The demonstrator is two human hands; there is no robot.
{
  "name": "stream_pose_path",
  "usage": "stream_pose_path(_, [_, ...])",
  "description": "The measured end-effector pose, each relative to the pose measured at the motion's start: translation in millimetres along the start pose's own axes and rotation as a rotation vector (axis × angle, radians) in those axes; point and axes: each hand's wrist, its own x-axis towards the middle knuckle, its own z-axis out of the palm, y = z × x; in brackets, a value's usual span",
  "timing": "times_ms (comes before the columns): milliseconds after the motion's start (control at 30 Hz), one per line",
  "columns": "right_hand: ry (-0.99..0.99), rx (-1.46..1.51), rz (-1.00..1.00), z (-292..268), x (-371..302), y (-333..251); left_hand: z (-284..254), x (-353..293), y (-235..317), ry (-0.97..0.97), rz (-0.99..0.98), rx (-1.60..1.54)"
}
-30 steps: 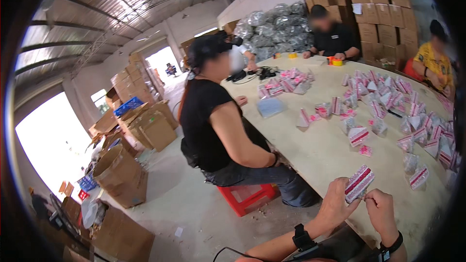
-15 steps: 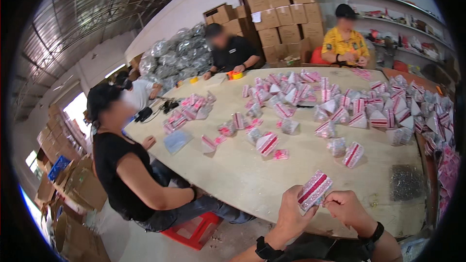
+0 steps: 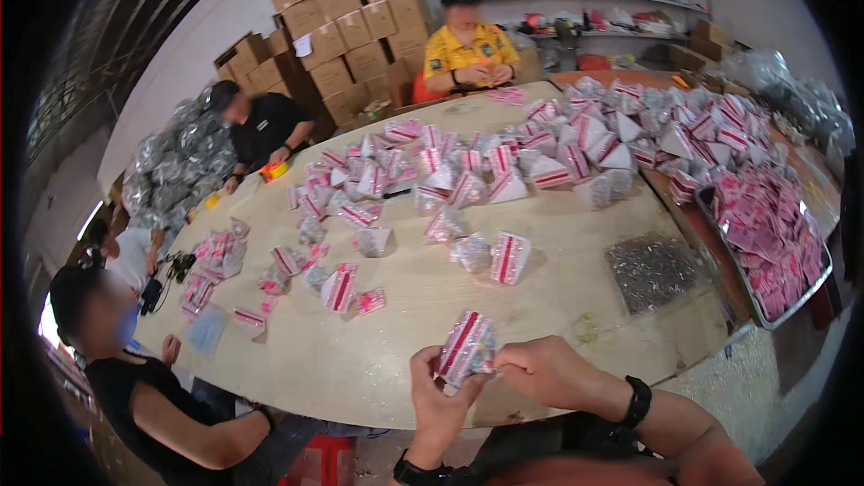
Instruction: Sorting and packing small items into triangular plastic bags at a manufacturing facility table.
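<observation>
Over the near edge of the table, my left hand (image 3: 438, 403) is closed around a wedge-shaped piece like a cake slice (image 3: 464, 342), white and glittery with dark pink stripes and some multicoloured bits on its right side. My right hand (image 3: 551, 372) sits at the right side of that wedge, thumb and fingers pinched together. What lies between those fingertips is too small to tell. Beyond my hands, a similar striped wedge (image 3: 511, 258) stands beside a clear wrapped piece (image 3: 472, 253). Further left is another wedge (image 3: 340, 289) next to a pink card (image 3: 371, 301).
Many wrapped wedges (image 3: 540, 166) are heaped across the far table (image 3: 423, 292). At right are a flat packet of dark bits (image 3: 650, 272) and a metal tray (image 3: 814, 292) of pink pieces. Co-workers sit at left (image 3: 162, 405), far left and far side (image 3: 468, 49).
My view has swung to the right, so the table contents shift left and the tray of pink pieces comes in. My hands keep hold at the same wedge.
</observation>
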Motion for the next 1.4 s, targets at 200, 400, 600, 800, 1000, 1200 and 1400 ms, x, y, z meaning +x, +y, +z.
stream_pose_path(200, [0.017, -0.008, -0.023, 7.0, -5.0, 3.9, 0.0, -3.8, 8.1, -0.024, -0.007, 0.017])
stream_pose_path(400, [-0.006, 0.101, -0.057, 11.2, -2.6, 6.0, -5.9, -6.2, 9.3, -0.016, -0.033, 0.002])
stream_pose_path(600, [-0.022, 0.019, -0.011, 10.8, 1.7, 3.5, -9.0, -0.2, 10.6, -0.036, -0.019, 0.061])
stream_pose_path(800, [-0.044, 0.111, -0.075, 12.4, 8.2, 8.4, -16.1, 0.6, -2.3, -0.038, 0.023, 0.307])
stream_pose_path(1000, [0.052, 0.032, -0.038, 16.6, 0.6, 7.0, -7.8, -1.4, 6.0, -0.006, 0.025, 0.346])
stream_pose_path(1200, [0.033, 0.065, -0.021, 28.0, 12.4, 10.4, -14.8, 1.2, -0.2, 0.037, 0.059, 0.405])
stream_pose_path(1400, [-0.048, 0.292, 0.082, 26.4, 19.6, 30.9, -10.8, 8.6, -11.0, 0.018, 0.112, 0.425])
